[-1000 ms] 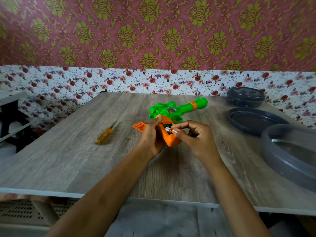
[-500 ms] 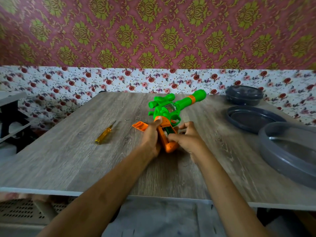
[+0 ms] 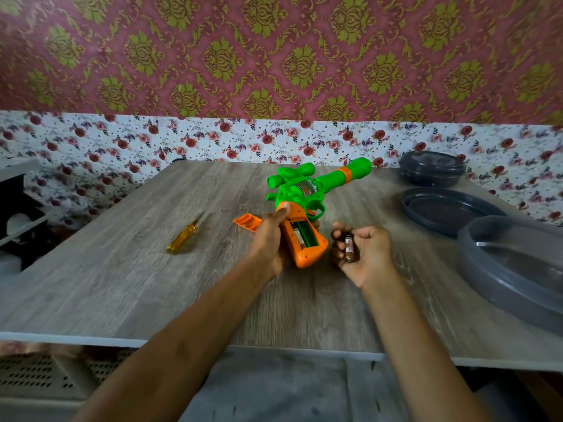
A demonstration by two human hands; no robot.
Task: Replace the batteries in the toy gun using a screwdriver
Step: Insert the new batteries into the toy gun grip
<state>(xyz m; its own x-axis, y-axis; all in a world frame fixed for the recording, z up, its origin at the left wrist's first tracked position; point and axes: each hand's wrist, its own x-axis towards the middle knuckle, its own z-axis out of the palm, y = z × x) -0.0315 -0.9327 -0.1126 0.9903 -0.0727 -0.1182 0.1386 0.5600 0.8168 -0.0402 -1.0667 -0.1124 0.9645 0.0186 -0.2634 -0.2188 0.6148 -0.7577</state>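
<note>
On the wood-grain counter (image 3: 122, 269), near its middle, the toy gun (image 3: 307, 193) lies with its green barrel pointing away and to the right, and its orange grip towards the person. The left hand (image 3: 268, 239) grips that orange grip from the left side, thumb pressed on the top of it where the orange meets the green body. The battery compartment (image 3: 301, 236) in the grip stands open and faces up. One battery (image 3: 297, 236) sits along its left side, while the slot beside it shows bare green plastic.

Just right of the grip's butt, the right hand (image 3: 362, 254) is turned palm up, its fingers curled round a second battery (image 3: 348, 249) that lies upright across the palm. Whether this hand touches the gun cannot be told.

An orange battery cover (image 3: 247, 222) lies on the counter just behind the left hand. Farther left, well apart from the gun, lies a yellow-handled screwdriver (image 3: 184, 236), tip pointing away. Along the right edge sit a dark round container (image 3: 431, 169), a dark lid (image 3: 444, 208) and a large grey lid (image 3: 511, 269).
</note>
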